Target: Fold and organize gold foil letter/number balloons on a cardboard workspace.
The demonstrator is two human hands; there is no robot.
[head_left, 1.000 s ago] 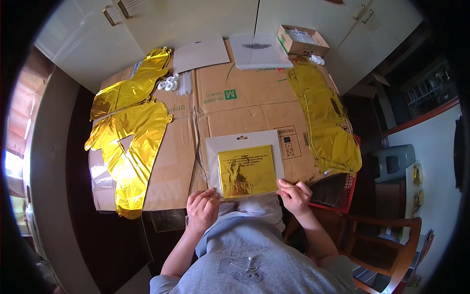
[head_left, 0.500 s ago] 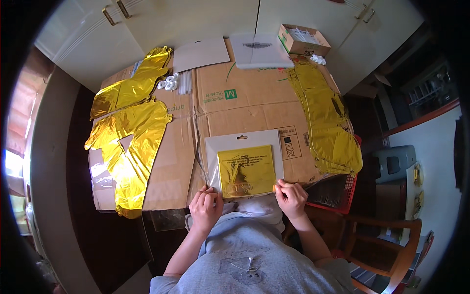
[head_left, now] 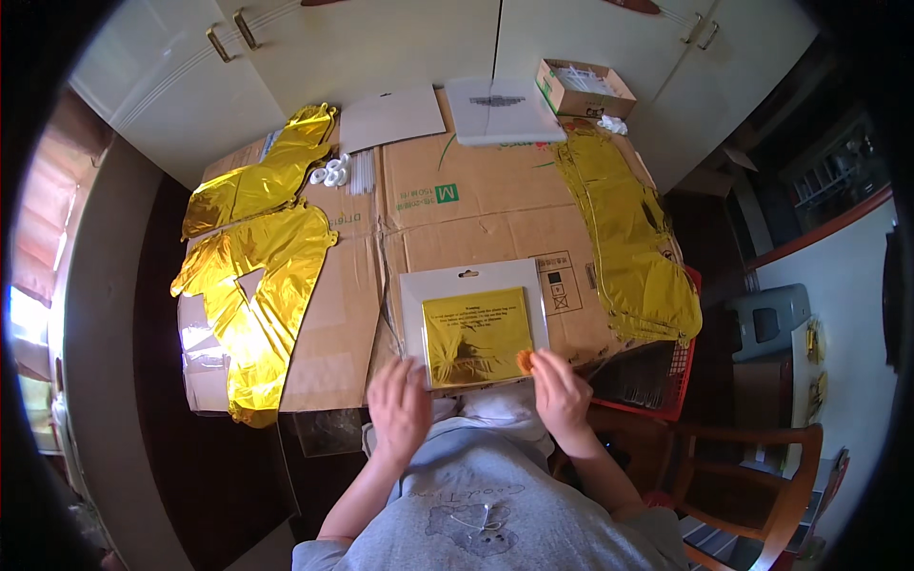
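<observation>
A flat package (head_left: pixel 409 309) lies at the near edge of the cardboard. It has a pale backing card with a hanging slot, and a folded gold foil sheet (head_left: pixel 476 333) shows under clear film with dark print. At its near right corner my right hand (head_left: pixel 562 392) is closed on the edge. A small orange ribbed cover (head_left: pixel 525 361), like a rubber finger cot, shows at the thumb and lies over the foil. My left hand (head_left: pixel 398 404), blurred by motion, is just off the near left corner with its fingers loosely stretched and nothing visible in them.
Flattened cardboard (head_left: pixel 457 209) covers the table. Gold foil balloons (head_left: pixel 257 276) lie at left, and another gold balloon (head_left: pixel 633 247) at right. White ribbon rolls (head_left: pixel 330 173), clear straws (head_left: pixel 361 173), a backing card (head_left: pixel 392 119), a clear bag (head_left: pixel 505 119) and a small carton (head_left: pixel 586 90) sit toward the back.
My left hand has let go of the package's near left corner and drawn back slightly. The right thumb, with the orange cover, has moved further left over the foil.
</observation>
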